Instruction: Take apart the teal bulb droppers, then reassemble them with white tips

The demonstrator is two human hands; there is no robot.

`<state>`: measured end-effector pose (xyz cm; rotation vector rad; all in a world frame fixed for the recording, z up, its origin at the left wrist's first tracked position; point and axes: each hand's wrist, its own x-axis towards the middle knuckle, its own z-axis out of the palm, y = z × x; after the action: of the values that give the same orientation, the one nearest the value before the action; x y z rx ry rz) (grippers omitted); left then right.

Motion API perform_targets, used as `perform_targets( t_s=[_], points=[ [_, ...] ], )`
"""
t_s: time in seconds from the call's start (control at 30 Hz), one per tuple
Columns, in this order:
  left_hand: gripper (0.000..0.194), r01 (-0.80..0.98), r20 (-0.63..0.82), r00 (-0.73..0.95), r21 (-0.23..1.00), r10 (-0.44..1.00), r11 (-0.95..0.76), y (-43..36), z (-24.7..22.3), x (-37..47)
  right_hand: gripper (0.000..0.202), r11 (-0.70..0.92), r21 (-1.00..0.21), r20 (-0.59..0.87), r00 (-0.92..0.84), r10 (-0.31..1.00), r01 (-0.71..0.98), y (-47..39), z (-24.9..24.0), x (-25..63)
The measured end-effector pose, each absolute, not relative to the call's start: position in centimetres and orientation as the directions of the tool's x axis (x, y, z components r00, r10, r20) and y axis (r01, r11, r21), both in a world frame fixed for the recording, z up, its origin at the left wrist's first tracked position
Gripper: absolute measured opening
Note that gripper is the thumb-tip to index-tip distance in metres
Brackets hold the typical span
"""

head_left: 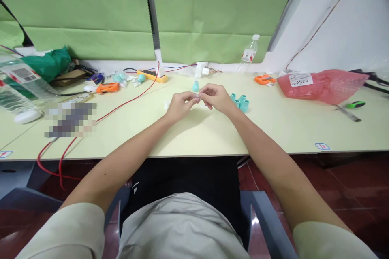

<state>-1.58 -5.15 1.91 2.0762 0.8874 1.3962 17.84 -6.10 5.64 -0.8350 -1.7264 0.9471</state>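
Observation:
My left hand [180, 106] and my right hand [216, 98] meet over the table, fingertips pinched together. Between them is something small and pale, mostly hidden by the fingers, and I cannot make out its kind. Just behind the fingertips stands a small teal bottle-shaped piece [195, 86] with a pale top. Several teal tube-like pieces [244, 104] are grouped to the right of my right hand, partly covered by it. A small white object [167, 105] lies left of my left hand.
A pink plastic bag [322, 85], an orange tool [264, 79], a clear bottle [248, 54] and a green-handled tool [355, 105] are on the right. On the left lie a yellow-cased device [152, 75], an orange tool [107, 88], red cables [127, 101] and a green bag [51, 64].

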Motion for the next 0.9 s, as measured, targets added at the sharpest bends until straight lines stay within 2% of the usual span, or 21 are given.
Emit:
perform_targets(
  t_s=[0.23,0.4,0.5,0.6,0.7,0.9],
  points=[
    [0.017,0.368,0.667,0.292,0.583,0.685,-0.724,-5.1,1.8,-1.9,0.020,0.431,-0.896,0.376,-0.337,0.863,0.105,-5.3,4.5,17.8],
    [0.021,0.258,0.652,0.250,0.668,0.716,-0.698,-5.0,2.0,-1.7,0.018,0.517,-0.848,0.460,-0.323,0.827,0.116,-5.0,4.7,17.8],
    [0.021,0.169,0.651,0.235,0.704,0.722,-0.690,-4.9,2.2,-1.7,0.020,0.427,-0.902,0.380,-0.351,0.856,0.064,-5.0,5.0,18.1],
    [0.015,0.173,0.710,0.227,0.645,0.667,-0.745,-4.7,2.3,-1.7,0.024,0.261,-0.965,0.242,-0.419,0.875,-0.012,-5.0,5.1,18.4],
    [0.010,0.188,0.752,0.226,0.590,0.619,-0.785,-4.4,2.3,-1.7,0.029,0.149,-0.987,0.157,-0.523,0.838,-0.058,-5.2,5.1,18.6],
    [0.007,0.180,0.789,0.249,0.533,0.562,-0.827,-4.1,2.0,-1.7,0.030,0.157,-0.980,0.201,-0.581,0.789,-0.126,-5.5,5.0,18.5]
  ],
)
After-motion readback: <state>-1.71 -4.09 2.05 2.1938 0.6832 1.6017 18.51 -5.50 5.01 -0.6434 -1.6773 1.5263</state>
